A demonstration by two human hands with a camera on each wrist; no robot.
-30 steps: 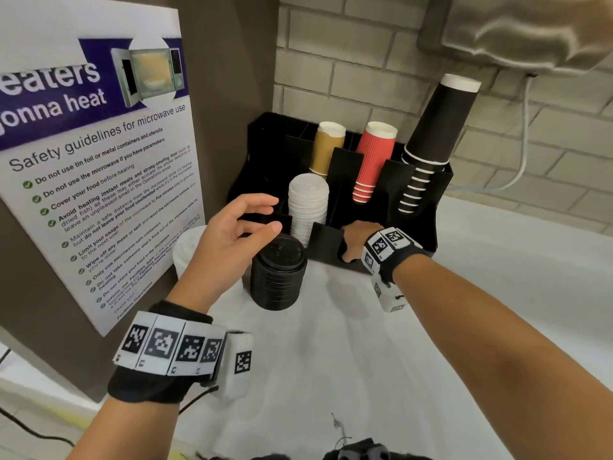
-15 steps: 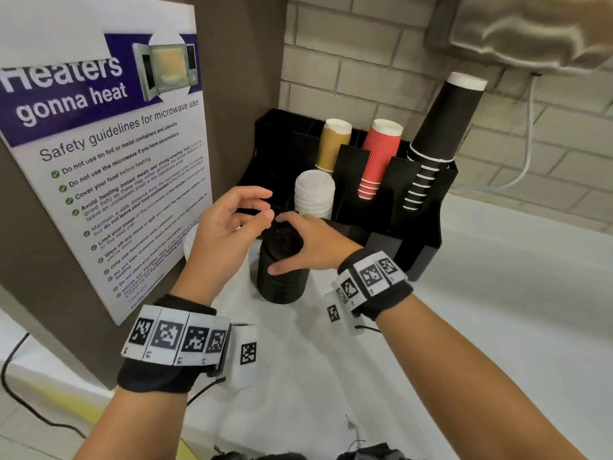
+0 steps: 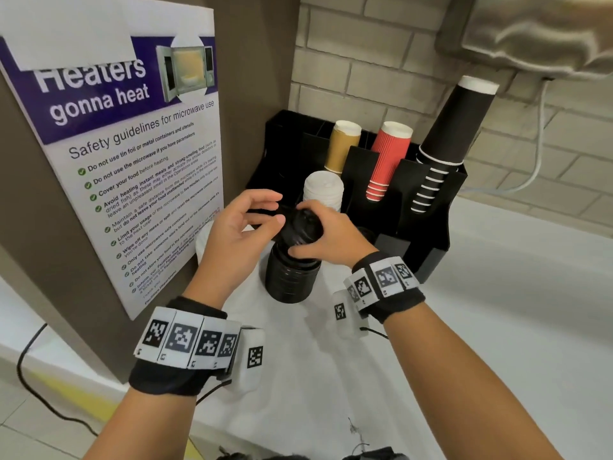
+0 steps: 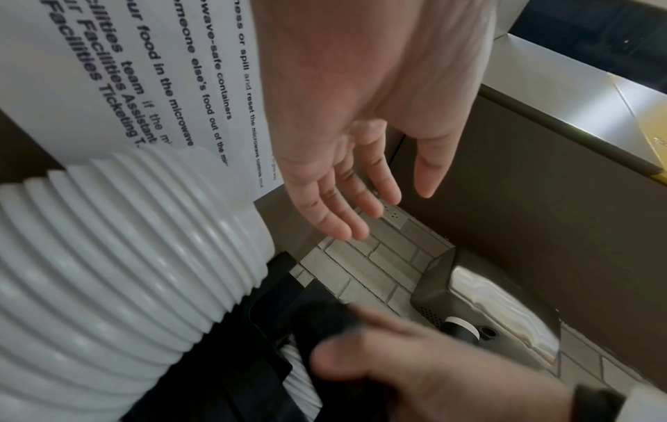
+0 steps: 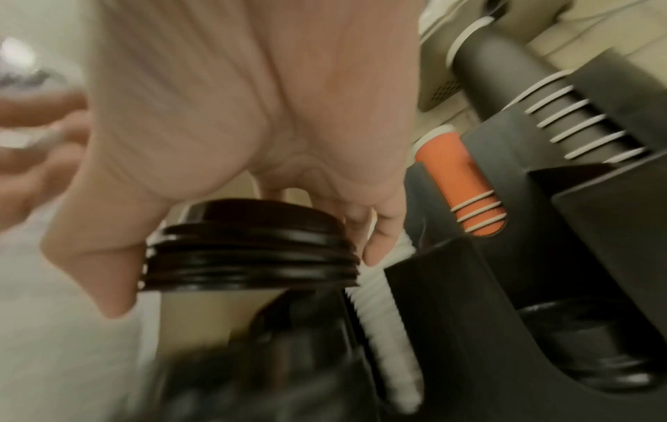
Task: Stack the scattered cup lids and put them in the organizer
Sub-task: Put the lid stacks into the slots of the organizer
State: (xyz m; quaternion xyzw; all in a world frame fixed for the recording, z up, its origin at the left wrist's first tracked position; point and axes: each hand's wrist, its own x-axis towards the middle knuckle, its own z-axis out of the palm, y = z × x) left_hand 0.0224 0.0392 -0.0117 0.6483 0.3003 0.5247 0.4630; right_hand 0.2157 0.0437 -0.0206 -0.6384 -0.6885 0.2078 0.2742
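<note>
Here the right hand grips a few black lids above the black lid stack, while the left hand hovers beside it, fingers relaxed and empty.

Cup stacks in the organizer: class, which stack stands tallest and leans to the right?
The black cup stack at the right end of the black organizer. It has white rims, while the tan and red stacks are shorter.

Right hand gripping a few black lids, black organizer just beside the fingertips, view blurred.
</note>
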